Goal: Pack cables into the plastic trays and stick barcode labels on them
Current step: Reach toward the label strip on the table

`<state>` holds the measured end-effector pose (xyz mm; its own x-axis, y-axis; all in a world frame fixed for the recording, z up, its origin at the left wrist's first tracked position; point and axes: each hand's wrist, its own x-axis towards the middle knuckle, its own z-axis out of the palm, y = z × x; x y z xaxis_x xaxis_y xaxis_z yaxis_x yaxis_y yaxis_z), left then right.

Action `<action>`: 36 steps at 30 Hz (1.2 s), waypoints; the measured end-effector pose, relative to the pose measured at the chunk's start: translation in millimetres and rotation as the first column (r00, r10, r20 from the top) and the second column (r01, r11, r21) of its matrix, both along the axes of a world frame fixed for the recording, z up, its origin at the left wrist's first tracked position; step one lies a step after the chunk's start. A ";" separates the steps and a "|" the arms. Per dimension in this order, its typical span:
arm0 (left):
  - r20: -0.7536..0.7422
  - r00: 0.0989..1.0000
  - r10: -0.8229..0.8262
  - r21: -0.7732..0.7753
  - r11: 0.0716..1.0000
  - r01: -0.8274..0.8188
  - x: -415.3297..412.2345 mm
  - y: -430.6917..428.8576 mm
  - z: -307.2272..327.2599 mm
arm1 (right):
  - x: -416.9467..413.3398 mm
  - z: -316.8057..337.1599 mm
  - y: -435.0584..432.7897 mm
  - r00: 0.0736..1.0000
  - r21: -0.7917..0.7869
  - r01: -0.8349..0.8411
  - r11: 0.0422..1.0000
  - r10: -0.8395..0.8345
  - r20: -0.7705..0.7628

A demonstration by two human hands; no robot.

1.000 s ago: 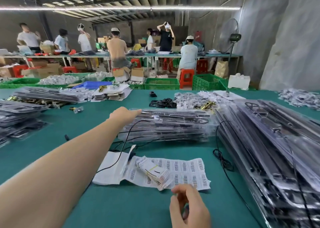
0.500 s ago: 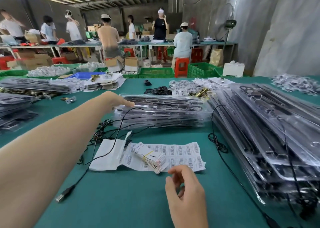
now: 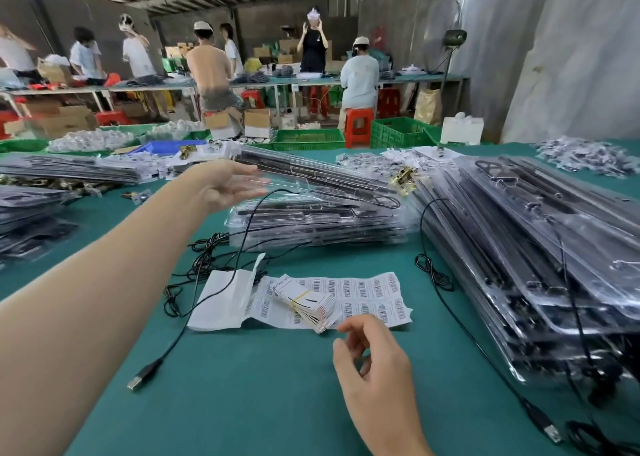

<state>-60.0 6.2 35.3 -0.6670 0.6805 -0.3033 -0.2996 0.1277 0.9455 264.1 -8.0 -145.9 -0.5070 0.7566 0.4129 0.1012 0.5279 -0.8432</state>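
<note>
Your left hand (image 3: 227, 185) tips up a clear plastic tray (image 3: 311, 175) while your right hand (image 3: 375, 362) hovers by the barcode label sheet (image 3: 367, 293)

Head view: your left arm stretches forward and to the right over the green table (image 3: 242, 403). That hand clasps the tray's left end between thumb and fingers, though motion blur softens the grip. That end is raised off the tray stack (image 3: 311, 223) and the far end rests on it. Your right hand hangs close to you, fingers loosely curled and apart, holding nothing, just in front of the sheet. A banded card bundle (image 3: 304, 303) lies on the sheet. A black USB cable (image 3: 145, 374) runs from the stack over the sheet's blank end to beside your forearm
</note>
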 end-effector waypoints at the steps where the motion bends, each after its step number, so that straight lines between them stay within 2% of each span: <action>1: -0.006 1.000 0.026 0.026 0.999 -0.026 0.7 -7.6 2.2 | 0.6 -0.2 0.3 1.000 -0.001 -0.007 1.000 0.007 0.001; 7: 0.078 0.978 0.195 0.226 0.952 -0.208 7.8 -84.5 10.8 | 1.8 4.8 -2.3 0.999 -0.026 0.013 1.000 -0.013 0.035; 11: 0.135 0.958 0.252 0.360 0.889 -0.284 46.1 -157.7 0.0 | 3.1 12.0 -6.1 0.999 -0.054 0.010 0.998 -0.008 0.035; 15: 0.230 0.924 0.305 0.474 0.795 -0.380 107.4 -220.1 -28.6 | 6.6 32.3 -26.5 0.997 -0.206 -0.074 0.976 0.065 -0.047; 17: 0.209 0.935 0.287 0.487 0.798 -0.354 135.1 -239.9 -50.1 | 8.2 49.5 -43.8 0.972 -0.351 -0.211 0.912 0.159 -0.172; 20: 0.153 0.964 0.218 0.447 0.855 -0.264 164.7 -260.5 -79.5 | 8.9 73.9 -67.8 0.886 -0.542 -0.441 0.716 0.251 -0.389; 22: 0.131 0.972 0.193 0.388 0.892 -0.230 174.1 -268.7 -95.2 | 10.2 82.4 -81.5 0.894 -0.656 -0.416 0.630 0.149 -0.423; 25: 0.079 0.983 0.164 0.364 0.913 -0.181 183.1 -278.5 -110.0 | 15.3 79.6 -98.2 0.941 -0.734 -0.244 0.633 -0.029 -0.337; 27: 0.032 0.997 0.065 0.448 0.891 -0.073 187.6 -284.3 -117.0 | 21.0 76.7 -109.0 0.926 -0.754 -0.214 0.622 -0.117 -0.359; 29: 0.044 0.993 -0.106 0.515 0.854 0.068 193.9 -288.5 -121.8 | 27.6 77.0 -117.8 0.899 -0.762 -0.198 0.617 -0.196 -0.392; 31: -0.045 0.989 -0.139 0.491 0.859 0.142 195.8 -292.8 -133.3 | 33.4 80.0 -124.1 0.867 -0.770 -0.199 0.606 -0.258 -0.427; 33: -0.321 0.943 -0.083 0.337 0.921 0.195 196.5 -291.9 -141.9 | 37.2 84.1 -127.0 0.836 -0.799 -0.215 0.562 -0.317 -0.448; 34: -0.499 0.855 -0.143 0.203 0.939 0.276 198.1 -293.4 -146.7 | 39.1 86.6 -127.3 0.824 -0.817 -0.223 0.532 -0.345 -0.450; 35: -0.661 0.726 -0.192 0.075 0.945 0.318 199.6 -295.6 -152.2 | 41.2 89.1 -127.1 0.818 -0.828 -0.226 0.512 -0.362 -0.447; 36: -0.779 0.599 -0.183 -0.014 0.961 0.275 199.4 -295.9 -156.0 | 43.7 90.5 -126.4 0.818 -0.834 -0.224 0.505 -0.368 -0.442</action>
